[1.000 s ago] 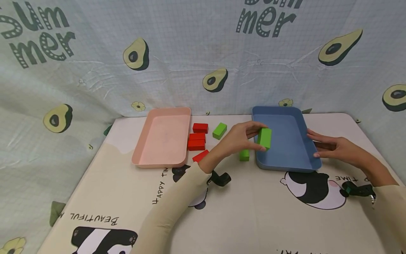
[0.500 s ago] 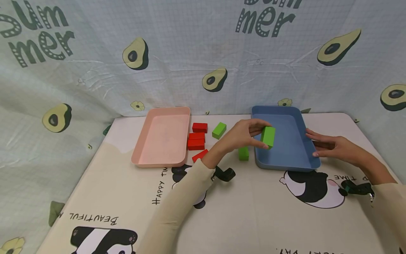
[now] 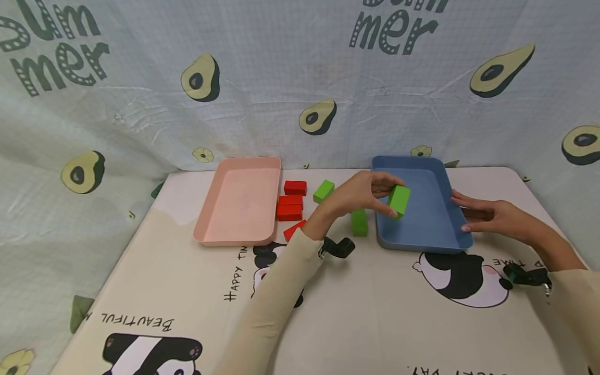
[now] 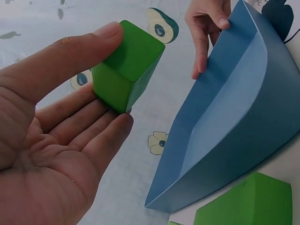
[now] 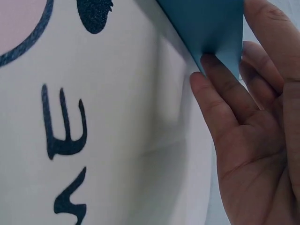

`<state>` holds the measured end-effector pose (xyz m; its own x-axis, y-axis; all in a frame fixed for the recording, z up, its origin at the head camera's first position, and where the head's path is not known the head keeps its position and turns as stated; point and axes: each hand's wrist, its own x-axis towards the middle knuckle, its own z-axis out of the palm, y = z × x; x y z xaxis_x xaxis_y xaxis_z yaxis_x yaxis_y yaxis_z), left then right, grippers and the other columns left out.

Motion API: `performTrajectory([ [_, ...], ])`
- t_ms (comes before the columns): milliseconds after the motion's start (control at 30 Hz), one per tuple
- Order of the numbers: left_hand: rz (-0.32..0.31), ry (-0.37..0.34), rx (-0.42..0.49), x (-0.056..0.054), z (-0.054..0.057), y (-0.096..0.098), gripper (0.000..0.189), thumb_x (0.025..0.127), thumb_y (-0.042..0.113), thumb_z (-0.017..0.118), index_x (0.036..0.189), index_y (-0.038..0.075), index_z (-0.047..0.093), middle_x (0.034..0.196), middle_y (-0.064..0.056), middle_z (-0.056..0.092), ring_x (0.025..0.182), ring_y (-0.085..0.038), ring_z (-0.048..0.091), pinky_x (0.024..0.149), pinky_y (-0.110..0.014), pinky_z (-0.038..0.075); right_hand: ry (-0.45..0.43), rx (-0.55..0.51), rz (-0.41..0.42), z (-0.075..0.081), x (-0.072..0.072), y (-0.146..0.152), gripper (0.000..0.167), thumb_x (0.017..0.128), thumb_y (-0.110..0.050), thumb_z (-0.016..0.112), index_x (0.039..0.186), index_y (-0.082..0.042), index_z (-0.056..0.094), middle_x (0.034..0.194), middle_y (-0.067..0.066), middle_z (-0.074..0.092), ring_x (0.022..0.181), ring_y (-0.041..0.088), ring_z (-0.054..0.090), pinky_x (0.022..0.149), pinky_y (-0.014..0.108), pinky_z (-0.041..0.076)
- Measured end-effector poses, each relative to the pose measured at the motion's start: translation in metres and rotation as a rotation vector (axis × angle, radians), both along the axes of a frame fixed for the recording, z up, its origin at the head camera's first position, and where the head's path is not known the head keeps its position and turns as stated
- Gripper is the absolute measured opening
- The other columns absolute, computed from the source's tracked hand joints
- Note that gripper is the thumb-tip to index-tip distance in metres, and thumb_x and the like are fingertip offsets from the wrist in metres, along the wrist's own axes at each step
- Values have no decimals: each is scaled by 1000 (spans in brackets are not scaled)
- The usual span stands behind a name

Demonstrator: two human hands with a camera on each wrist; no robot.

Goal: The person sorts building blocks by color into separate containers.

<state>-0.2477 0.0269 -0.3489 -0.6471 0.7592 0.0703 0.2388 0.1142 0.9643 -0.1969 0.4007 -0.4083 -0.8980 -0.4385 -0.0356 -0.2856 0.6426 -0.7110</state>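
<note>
A green block [image 3: 399, 201] is pinched between the thumb and fingers of my left hand [image 3: 363, 194]. It is held up over the left part of a blue tray [image 3: 424, 242], tilted, as the left wrist view also shows. At the tray's right side, my right hand [image 3: 499, 221] touches the outer wall and rim with fairly straight fingers [image 5: 225, 82]. A second green block [image 3: 359, 224] lies on the table just left of the tray. Another green block [image 3: 323, 191] lies farther back, partly hidden by my left hand.
Several red blocks [image 3: 289, 212] lie beside the right edge of a pink tray [image 3: 241, 203], one partly covered by my left forearm. The table [image 3: 375, 312] has a printed cloth. Behind it hangs a sheet [image 3: 262, 78] with avocado prints.
My left hand has moved slightly right with the green block, which is now farther over the blue tray and tilts more. My right hand stays at the tray's side.
</note>
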Motion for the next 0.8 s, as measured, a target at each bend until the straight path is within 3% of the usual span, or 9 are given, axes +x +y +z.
performTrajectory([
  [233,-18,-53,39,-3,-3,4,63,75,-5,87,133,0,63,132,-9,66,122,-7,62,105,-22,49,-15,4,-14,0,1,-1,74,93,-16,77,156,-5,39,162,-17,29,117,-24,41,89,0,41],
  [467,-34,-52,30,-9,-11,14,62,77,-5,86,134,-1,62,132,-11,65,120,-9,62,103,-21,50,-12,59,-35,4,0,-1,76,91,-20,79,156,-8,40,163,-12,29,114,-25,42,88,-2,39],
  [800,57,-37,-72,-17,-21,33,68,78,2,88,140,2,60,137,-11,64,121,-10,60,100,-15,49,8,67,-20,4,1,-4,75,91,-20,78,155,-6,41,163,-8,29,114,-25,41,89,-2,38],
])
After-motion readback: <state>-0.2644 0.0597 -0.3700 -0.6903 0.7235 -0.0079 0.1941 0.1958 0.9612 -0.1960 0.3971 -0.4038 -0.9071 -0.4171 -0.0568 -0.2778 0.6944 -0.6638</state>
